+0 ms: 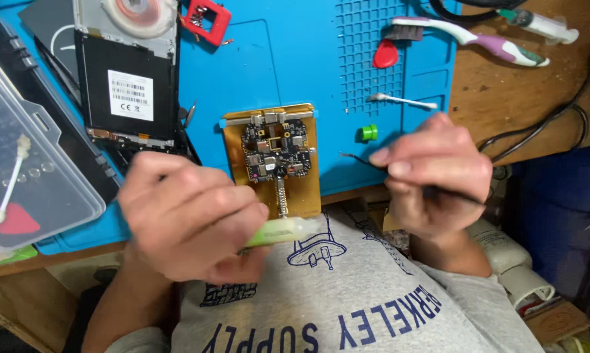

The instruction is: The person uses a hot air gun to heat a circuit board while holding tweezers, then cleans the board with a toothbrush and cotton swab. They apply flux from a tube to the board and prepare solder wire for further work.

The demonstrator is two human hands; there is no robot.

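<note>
Left hand (187, 219) fingers curled round green tube (283, 231); right hand (435, 173) pinching tweezers (357, 159).

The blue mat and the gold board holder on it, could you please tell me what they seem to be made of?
The blue mat looks like matte silicone or rubber: moulded ridges and a grid of small cells. The gold board holder looks like metal, perhaps anodised aluminium, judging by its flat, faintly shiny face.

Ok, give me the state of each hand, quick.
Left hand: closed on a green tube.
Right hand: closed on thin black tweezers.
</note>
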